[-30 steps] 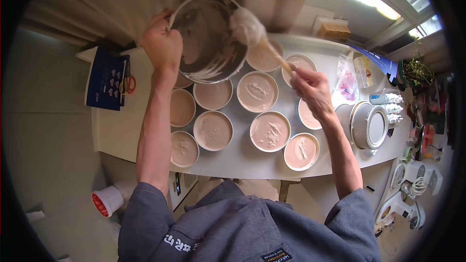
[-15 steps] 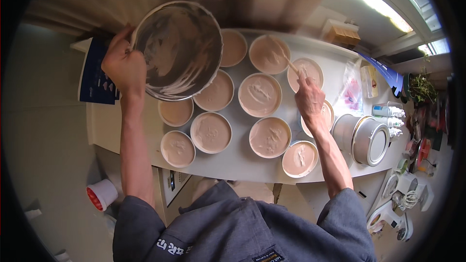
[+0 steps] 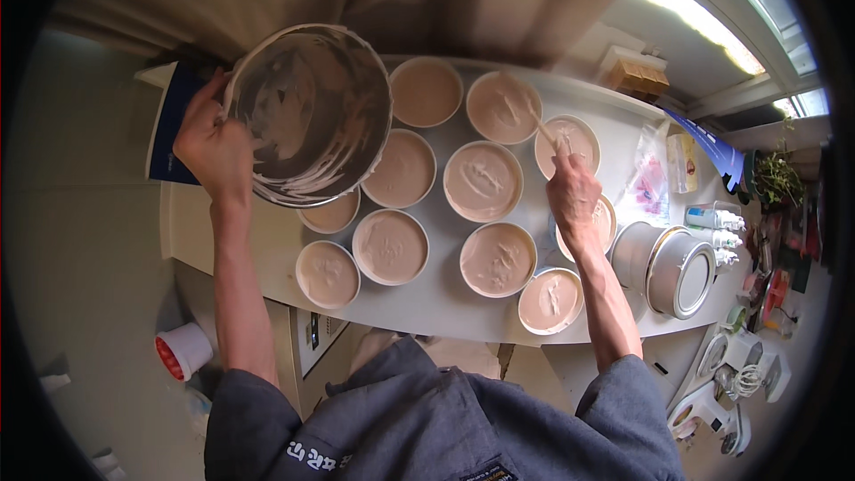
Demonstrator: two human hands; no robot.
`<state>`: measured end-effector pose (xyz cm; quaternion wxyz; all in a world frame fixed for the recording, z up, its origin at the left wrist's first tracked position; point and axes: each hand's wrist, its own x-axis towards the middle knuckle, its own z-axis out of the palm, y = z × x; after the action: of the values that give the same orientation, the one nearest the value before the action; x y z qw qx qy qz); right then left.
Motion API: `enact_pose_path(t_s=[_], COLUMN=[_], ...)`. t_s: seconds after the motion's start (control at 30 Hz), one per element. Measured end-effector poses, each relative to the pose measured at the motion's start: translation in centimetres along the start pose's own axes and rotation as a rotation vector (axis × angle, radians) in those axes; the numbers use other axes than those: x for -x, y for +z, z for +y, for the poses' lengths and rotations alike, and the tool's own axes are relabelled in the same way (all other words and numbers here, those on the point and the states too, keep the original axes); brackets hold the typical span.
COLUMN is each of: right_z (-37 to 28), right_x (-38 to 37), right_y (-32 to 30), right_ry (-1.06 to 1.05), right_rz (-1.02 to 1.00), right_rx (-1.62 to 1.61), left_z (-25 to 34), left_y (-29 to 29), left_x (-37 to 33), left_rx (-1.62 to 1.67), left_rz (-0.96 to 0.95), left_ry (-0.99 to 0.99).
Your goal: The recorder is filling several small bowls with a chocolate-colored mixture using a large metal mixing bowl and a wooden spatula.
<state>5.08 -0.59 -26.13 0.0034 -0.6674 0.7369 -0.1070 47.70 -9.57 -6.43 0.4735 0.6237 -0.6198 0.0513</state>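
My left hand (image 3: 215, 147) grips the rim of a large metal mixing bowl (image 3: 352, 147), tilted so its inside shows, with streaks of pale pink batter on the wall. The bowl hangs over the left part of the table and partly covers one round pan. In my right hand (image 3: 573, 191) is a spatula (image 3: 546, 134), its handle closed in my fingers. Its far end rests at the pink batter (image 3: 492, 116) in a round pan at the back. Several more round pans of the same batter (image 3: 484, 180) stand around, some with swirled, uneven tops.
The pans stand on a white table (image 3: 445, 303). At the right are stacked metal tins (image 3: 681, 272), a plastic bag (image 3: 648, 174) and white-capped bottles (image 3: 712, 216). A brown box (image 3: 639, 77) sits behind. On the floor at left stands a white bucket (image 3: 187, 349) with red contents.
The bowl and my left hand have moved slightly left and toward me, showing more of the back-left pan. My right hand stays by the same pan with the spatula.
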Motion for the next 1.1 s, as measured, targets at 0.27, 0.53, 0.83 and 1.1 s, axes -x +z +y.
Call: enact_pose_path(t_s=[0.27, 0.53, 0.83, 1.1], right_z=[1.0, 1.4, 1.4, 1.0], right_x=[0.1, 0.0, 0.8, 0.3], right_y=[1.3, 0.8, 0.8, -0.9], right_ry=[-0.07, -0.023, -0.069, -0.041], right_rz=[-0.028, -0.005, -0.04, -0.027], right_rx=[0.088, 0.054, 0.036, 0.021], left_z=[0.6, 0.6, 1.5, 1.9], left_y=[-0.7, -1.2, -1.7, -1.9], left_x=[0.3, 0.8, 1.1, 1.1], left_rx=[-0.05, -0.037, -0.011, -0.07], left_rz=[-0.008, -0.003, -0.025, 0.003], left_ry=[0.04, 0.069, 0.021, 0.059])
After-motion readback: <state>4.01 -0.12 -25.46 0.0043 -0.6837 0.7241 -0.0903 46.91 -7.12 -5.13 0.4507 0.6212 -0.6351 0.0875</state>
